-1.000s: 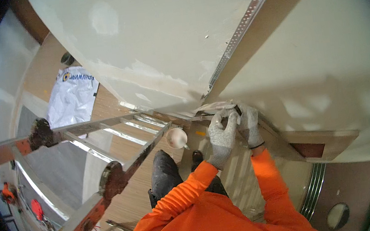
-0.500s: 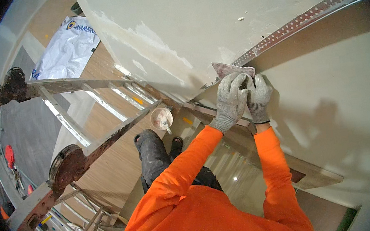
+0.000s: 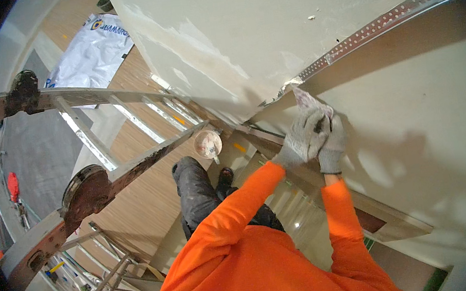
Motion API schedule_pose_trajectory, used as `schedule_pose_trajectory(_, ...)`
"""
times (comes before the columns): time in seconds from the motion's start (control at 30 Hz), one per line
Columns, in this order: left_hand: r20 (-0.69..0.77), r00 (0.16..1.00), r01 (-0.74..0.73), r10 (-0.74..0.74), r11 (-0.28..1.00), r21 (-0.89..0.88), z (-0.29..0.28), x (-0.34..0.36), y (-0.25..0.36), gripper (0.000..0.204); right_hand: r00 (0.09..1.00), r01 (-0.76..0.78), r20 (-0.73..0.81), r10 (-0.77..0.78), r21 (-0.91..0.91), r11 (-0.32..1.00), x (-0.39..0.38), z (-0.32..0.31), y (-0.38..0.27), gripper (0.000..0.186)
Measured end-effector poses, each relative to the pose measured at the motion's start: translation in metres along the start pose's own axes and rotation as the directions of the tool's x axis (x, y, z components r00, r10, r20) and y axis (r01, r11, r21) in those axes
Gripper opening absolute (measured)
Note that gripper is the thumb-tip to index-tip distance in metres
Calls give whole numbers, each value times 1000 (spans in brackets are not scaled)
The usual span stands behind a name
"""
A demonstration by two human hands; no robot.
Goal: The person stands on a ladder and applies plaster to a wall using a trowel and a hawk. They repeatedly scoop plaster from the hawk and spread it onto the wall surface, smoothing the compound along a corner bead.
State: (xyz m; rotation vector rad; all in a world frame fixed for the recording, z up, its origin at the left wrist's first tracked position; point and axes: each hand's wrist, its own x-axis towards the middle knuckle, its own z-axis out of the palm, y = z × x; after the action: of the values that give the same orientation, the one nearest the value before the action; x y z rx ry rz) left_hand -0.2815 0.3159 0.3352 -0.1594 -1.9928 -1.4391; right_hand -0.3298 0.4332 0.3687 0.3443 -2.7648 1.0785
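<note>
Both my hands wear grey knit gloves and meet at the wall's lower edge. Closed together, my left hand [image 3: 302, 139] and my right hand [image 3: 333, 144] grip a putty knife [image 3: 308, 100], its pale blade smeared pinkish white. The handle is hidden by the gloves. The blade's far end points up and left to the bottom edge of a grey-white board [image 3: 266, 32], beside a dab of white filler [image 3: 289, 84]. From there a perforated metal corner strip [image 3: 370, 34] runs along the edge to the upper right.
A worn metal ladder [image 3: 148, 155] stands at my left, close to my legs. Between it and me is a round tub [image 3: 208, 143] of pale filler with a tool in it. A white plastic sheet [image 3: 93, 52] lies on the wood floor. Another metal frame [image 3: 111, 286] stands lower left.
The putty knife has turned from lying sideways along the edge to pointing up and left. My hands have dropped slightly and shifted right. White filler now shows at the board's edge.
</note>
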Motion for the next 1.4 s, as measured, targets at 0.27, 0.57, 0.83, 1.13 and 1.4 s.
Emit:
schedule_pose_trajectory(0.27, 52, 574, 634, -817, 403, -660, -36, -51, 86, 49, 909, 404, -88, -408, -63, 913, -107, 0, -34, 45)
schedule_pose_trajectory(0.57, 203, 433, 582, -878, 100, -807, -149, -77, 68, 21, 932, -166, -83, 353, 768, 619, -178, 67, -62, 51)
schedule_pose_trajectory(0.83, 307, 406, 831, -861, 208, -516, -195, -80, 43, 22, 818, -513, 351, 455, 804, 301, -176, 141, -113, 35)
schedule_pose_trajectory(1.13, 389, 351, 925, -852, 379, -4, -353, -84, 103, 28, 638, -326, 186, 747, 944, 44, -127, 257, -70, 32)
schedule_pose_trajectory(1.4, 230, 116, 990, -966, 131, 49, -431, -145, 111, 39, 625, -622, 151, 766, 689, 372, -115, 403, 10, 33)
